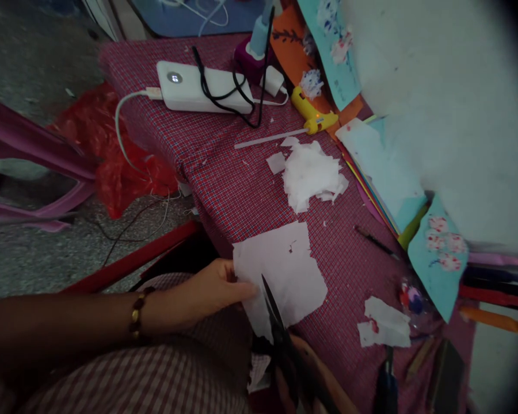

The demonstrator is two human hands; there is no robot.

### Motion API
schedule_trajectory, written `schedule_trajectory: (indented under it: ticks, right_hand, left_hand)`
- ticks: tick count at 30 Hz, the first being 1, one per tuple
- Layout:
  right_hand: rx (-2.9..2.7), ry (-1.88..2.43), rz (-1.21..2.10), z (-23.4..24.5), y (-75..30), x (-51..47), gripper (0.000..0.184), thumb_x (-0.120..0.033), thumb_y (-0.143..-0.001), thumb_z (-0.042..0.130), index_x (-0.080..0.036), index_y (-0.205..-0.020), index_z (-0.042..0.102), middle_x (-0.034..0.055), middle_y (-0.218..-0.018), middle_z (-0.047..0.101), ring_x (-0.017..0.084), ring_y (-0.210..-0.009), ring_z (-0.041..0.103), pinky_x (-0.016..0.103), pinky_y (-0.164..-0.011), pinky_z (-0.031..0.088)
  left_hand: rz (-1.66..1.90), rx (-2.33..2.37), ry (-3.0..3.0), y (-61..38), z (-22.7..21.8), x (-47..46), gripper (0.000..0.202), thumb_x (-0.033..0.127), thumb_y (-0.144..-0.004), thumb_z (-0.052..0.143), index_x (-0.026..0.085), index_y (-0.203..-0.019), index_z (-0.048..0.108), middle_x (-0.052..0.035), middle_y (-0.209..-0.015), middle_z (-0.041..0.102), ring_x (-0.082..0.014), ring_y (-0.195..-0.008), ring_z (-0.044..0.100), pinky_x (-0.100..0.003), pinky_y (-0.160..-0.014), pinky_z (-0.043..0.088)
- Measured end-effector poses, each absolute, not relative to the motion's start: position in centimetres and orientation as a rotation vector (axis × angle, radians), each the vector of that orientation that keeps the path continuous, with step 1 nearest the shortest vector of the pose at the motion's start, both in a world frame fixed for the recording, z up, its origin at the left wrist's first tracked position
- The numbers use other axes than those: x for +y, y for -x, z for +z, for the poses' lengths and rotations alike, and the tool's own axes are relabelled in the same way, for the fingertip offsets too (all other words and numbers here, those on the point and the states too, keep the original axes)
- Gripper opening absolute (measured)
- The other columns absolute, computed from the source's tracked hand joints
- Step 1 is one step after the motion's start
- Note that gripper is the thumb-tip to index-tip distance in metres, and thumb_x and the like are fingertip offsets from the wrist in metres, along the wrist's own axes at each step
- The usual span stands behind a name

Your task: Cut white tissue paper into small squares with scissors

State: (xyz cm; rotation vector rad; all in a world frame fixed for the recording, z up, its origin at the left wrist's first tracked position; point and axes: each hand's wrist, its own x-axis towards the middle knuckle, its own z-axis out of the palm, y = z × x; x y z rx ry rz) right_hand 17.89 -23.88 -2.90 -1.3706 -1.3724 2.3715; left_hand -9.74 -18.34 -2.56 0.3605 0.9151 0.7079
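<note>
My left hand (218, 287) pinches the left edge of a sheet of thin white paper (291, 270), thumb on top. The sheet has ragged edges and a few dark specks near its top. In my right hand (311, 362), at the bottom, is a pair of black scissors (280, 339). Their blades point up and left over the paper's lower part, close to my left thumb, and stand slightly apart. The fingers in the handles are dark and partly hidden. Just beyond the sheet lies a heap of small white paper pieces (313, 175).
A yellow glue gun (311, 115) with a glue stick lies past the heap. Beyond are a white power bank (207, 86) and black cable (224, 95). Painted blue cards (440, 247) lean along the wall. At right are a brush (376, 241) and a stained paper scrap (386, 325).
</note>
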Motion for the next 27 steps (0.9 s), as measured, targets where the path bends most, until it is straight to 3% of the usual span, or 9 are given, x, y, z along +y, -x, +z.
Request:
schedule_trajectory:
  ticks: [6,12,16,19,22,27]
  right_hand:
    - [-1.463,1.368,2.257,0.0,-16.3,-22.0,0.084,-0.079,-0.076,0.049,-0.021,-0.136,0.049,0.0012,-0.069,0.057,0.015,-0.058,0.051,0.028,-0.056,0.043]
    - [-1.423,1.396,2.233,0.7,-15.2,-21.7,0.080,-0.076,-0.077,0.050,-0.021,-0.136,0.051,-0.0004,-0.065,0.050,0.014,-0.054,0.039,0.029,-0.054,0.038]
    - [-1.310,1.492,2.192,1.0,-15.2,-21.7,0.073,-0.072,-0.074,0.060,-0.026,-0.131,0.057,0.0020,-0.070,0.055,0.017,-0.061,0.049,0.031,-0.061,0.045]
    - [-1.305,1.562,2.153,1.3,-14.9,-21.5,0.070,-0.070,-0.073,0.063,-0.026,-0.127,0.061,0.0089,-0.085,0.065,0.024,-0.078,0.061,0.036,-0.073,0.052]
    - [-1.283,1.573,2.153,1.7,-14.5,-21.4,0.070,-0.070,-0.073,0.063,-0.025,-0.127,0.061,0.0117,-0.098,0.068,0.028,-0.092,0.064,0.041,-0.086,0.051]
    - [-1.260,1.609,2.191,2.1,-14.4,-21.6,0.067,-0.065,-0.079,0.060,-0.025,-0.133,0.056,0.0097,-0.087,0.066,0.026,-0.084,0.064,0.041,-0.083,0.052]
  left_hand:
    - [0.740,0.879,-0.391,9.3,-3.4,-18.8,0.019,0.022,-0.067,0.067,0.014,-0.083,0.073,-0.0018,-0.082,0.074,-0.0157,-0.074,0.064,-0.026,-0.072,0.049]
    - [0.777,0.862,-0.360,9.2,-3.2,-18.6,0.021,0.023,-0.065,0.068,0.014,-0.083,0.074,-0.0020,-0.079,0.073,-0.0154,-0.071,0.063,-0.027,-0.071,0.050]
    - [0.781,0.859,-0.346,9.1,-3.3,-18.5,0.018,0.023,-0.065,0.068,0.014,-0.079,0.073,-0.0017,-0.075,0.072,-0.0148,-0.068,0.062,-0.026,-0.068,0.049]
    - [0.798,0.848,-0.346,8.9,-3.5,-18.6,0.017,0.023,-0.067,0.067,0.014,-0.080,0.073,-0.0008,-0.077,0.072,-0.0143,-0.070,0.062,-0.025,-0.070,0.049]
    - [0.783,0.859,-0.354,9.1,-3.4,-18.7,0.016,0.024,-0.067,0.068,0.014,-0.079,0.072,-0.0007,-0.077,0.071,-0.0136,-0.068,0.060,-0.024,-0.067,0.047]
    - [0.746,0.965,-0.376,10.6,-2.4,-17.8,0.024,0.037,-0.071,0.065,0.014,-0.079,0.070,-0.0022,-0.075,0.069,-0.0143,-0.066,0.058,-0.024,-0.060,0.043]
